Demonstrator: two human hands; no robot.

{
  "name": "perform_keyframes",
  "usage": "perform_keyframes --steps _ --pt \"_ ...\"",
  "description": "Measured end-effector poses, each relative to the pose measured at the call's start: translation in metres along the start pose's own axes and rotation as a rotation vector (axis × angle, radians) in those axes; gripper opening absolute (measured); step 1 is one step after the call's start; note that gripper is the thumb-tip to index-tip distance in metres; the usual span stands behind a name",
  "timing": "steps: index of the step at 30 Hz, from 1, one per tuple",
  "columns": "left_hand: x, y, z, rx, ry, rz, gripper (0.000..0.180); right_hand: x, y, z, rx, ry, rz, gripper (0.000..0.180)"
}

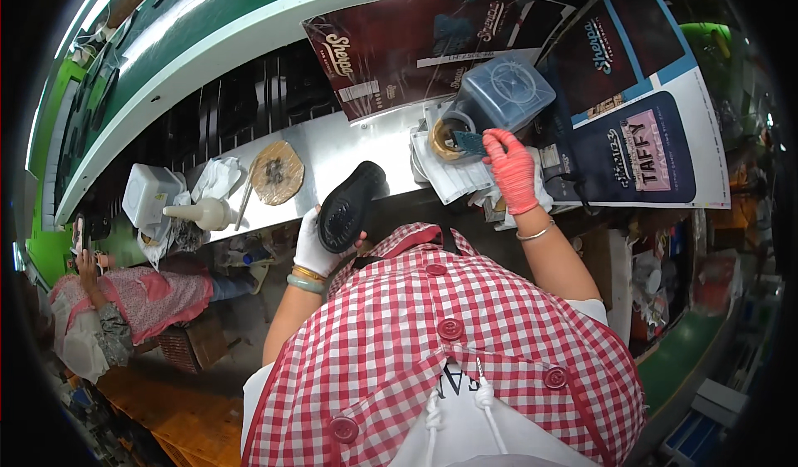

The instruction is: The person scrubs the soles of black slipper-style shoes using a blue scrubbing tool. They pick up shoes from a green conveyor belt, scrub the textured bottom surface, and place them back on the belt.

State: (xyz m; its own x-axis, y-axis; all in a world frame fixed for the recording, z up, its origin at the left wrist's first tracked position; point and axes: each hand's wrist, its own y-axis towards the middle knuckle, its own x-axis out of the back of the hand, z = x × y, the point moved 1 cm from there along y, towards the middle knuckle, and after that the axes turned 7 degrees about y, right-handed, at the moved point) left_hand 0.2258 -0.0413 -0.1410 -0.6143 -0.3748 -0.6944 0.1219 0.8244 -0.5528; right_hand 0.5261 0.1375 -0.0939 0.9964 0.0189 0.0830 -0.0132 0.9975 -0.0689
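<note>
Head view looks down on a long metal surface (pixel 349 147) that runs from lower left to upper right, with a green and white belt (pixel 216 30) curving behind it. Large printed sheets (pixel 632 134) in dark red, blue and white lie across the right end of the surface. Below them, the person's red and white checked apron (pixel 465 342) fills the lower middle. At far left another person in a pink checked apron (pixel 141 296) sits, well apart.

On the surface at left stands a white plastic tub (pixel 150 192), with a white squeeze bottle (pixel 204 212) lying just beside it and a round brown pad (pixel 277 172) near that. A clear grey-blue box (pixel 507 91) sits at the right, next to a brown tape roll (pixel 445 138) on stacked white sheets (pixel 453 176).

The left hand (pixel 314 247), in a white glove, is clamped on a black shoe sole (pixel 349 205), held tilted at the near edge of the surface. The right hand (pixel 511 168), in a red glove, is closed on a small dark brush (pixel 470 143) at the tape roll.
</note>
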Motion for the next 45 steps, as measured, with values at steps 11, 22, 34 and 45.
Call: perform_keyframes --steps 11,22,34,45 --pt "-0.050 -0.030 -0.009 -0.175 -0.043 0.183 0.055 -0.010 0.028 -0.044 0.056 -0.177 0.071 0.024" --pt "-0.079 -0.050 -0.165 -0.510 0.065 0.363 0.064 -0.005 0.007 -0.043 -0.059 0.136 0.037 0.050" --pt "-0.105 0.043 -0.292 -0.602 -0.211 0.415 0.055 0.004 -0.023 -0.065 -0.066 0.216 -0.348 0.064" --pt "-0.044 0.162 -0.144 -0.907 0.772 -0.169 0.030 0.026 -0.122 -0.118 -0.322 0.295 -0.781 0.037"
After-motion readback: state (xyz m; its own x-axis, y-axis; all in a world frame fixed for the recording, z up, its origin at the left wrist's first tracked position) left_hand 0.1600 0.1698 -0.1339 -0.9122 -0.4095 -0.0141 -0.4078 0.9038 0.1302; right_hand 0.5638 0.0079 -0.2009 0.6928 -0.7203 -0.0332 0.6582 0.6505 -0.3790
